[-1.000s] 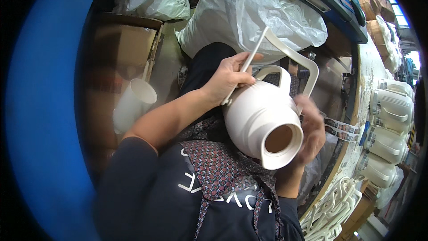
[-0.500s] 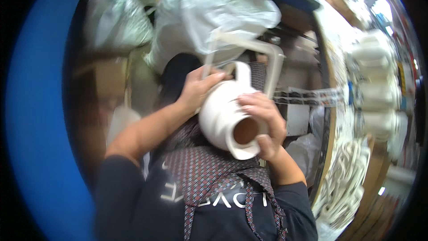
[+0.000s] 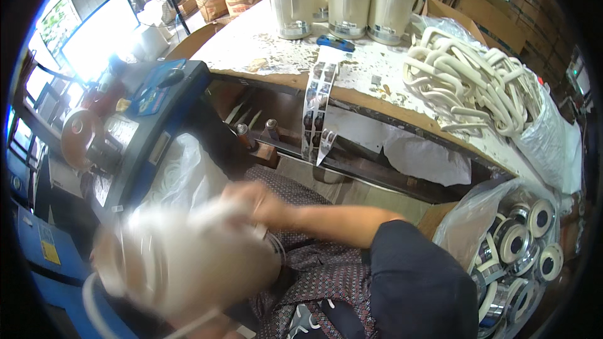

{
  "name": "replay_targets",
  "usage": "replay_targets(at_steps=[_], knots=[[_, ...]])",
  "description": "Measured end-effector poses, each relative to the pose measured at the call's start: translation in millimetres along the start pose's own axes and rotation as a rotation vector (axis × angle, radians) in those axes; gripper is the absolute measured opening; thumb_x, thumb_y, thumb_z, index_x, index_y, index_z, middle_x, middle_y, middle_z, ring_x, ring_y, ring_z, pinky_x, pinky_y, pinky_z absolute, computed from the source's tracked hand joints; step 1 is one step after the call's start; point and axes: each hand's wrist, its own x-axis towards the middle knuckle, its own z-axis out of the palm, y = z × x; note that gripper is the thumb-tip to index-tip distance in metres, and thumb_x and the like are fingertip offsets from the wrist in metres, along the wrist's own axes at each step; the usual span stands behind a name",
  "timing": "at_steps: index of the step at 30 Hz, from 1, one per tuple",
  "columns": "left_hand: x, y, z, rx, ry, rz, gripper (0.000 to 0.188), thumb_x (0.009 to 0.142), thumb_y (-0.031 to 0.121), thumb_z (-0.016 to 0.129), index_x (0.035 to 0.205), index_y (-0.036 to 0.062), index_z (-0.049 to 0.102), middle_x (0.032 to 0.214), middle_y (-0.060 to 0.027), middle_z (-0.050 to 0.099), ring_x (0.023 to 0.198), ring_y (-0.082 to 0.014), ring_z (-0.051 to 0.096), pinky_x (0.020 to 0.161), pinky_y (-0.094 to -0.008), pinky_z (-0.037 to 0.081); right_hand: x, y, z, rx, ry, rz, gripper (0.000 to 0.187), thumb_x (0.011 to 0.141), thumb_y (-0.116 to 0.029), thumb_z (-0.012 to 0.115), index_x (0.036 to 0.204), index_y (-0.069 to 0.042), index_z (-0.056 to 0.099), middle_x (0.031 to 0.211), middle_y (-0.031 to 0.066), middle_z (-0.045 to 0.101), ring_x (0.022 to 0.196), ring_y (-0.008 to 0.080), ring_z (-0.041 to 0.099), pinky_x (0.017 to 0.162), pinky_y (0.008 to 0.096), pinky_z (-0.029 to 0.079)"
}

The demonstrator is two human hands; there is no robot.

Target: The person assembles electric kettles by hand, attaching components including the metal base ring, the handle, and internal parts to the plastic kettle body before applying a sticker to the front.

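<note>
1. While the white jug (image 3: 201, 263) is all smeary from moving, I can see it low on the left, in front of the patterned apron (image 3: 314, 263)
2. Right now the right hand (image 3: 257, 204) looks curled around the jug's small side handle (image 3: 220, 213), so I think it is grasping it
3. Down low, the left hand (image 3: 204, 328) is a blurry bit near the long, thin carry handle (image 3: 94, 307), and I cannot tell if it grips anything
4. Half a second ago both hands were on the jug in the middle and its round mouth was easy to see; now the jug is over to the left and its mouth is too blurry to make out
5. The view has swung too, so the bench (image 3: 251, 59) is up ahead, with pale jugs (image 3: 348, 0) standing on it and a heap of loose handles (image 3: 465, 81)
6. To me, this means the jug is being shifted in the hands and is not put down yet
</note>
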Motion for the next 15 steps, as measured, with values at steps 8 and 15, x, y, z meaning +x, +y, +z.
replay_targets(at_steps=[8,15], knots=[[-7,-117,61,-0.501,0.039,-0.586,0.029,0.093,0.022,0.064,0.105,-0.0039,0.066,0.1,-0.0134,0.071,0.09,-0.0222,0.069,0.081,-0.0322,0.053,-11,-202,-204,-0.248,0.95,-0.366,0.021,0.092,-0.031,0.067,0.09,-0.01,0.065,0.069,-0.0018,0.059,0.057,0.0085,0.052,0.054,0.0225,0.043],[10,-241,96,-0.173,0.239,-0.663,0.018,0.093,0.013,0.064,0.098,-0.0032,0.071,0.085,-0.0043,0.069,0.078,-0.0123,0.063,0.073,-0.0252,0.048,55,-232,-408,-1.232,1.515,-0.531,0.022,0.078,-0.015,0.078,0.089,0.0,0.066,0.077,0.0099,0.07,0.07,0.0181,0.067,0.068,0.032,0.051]])
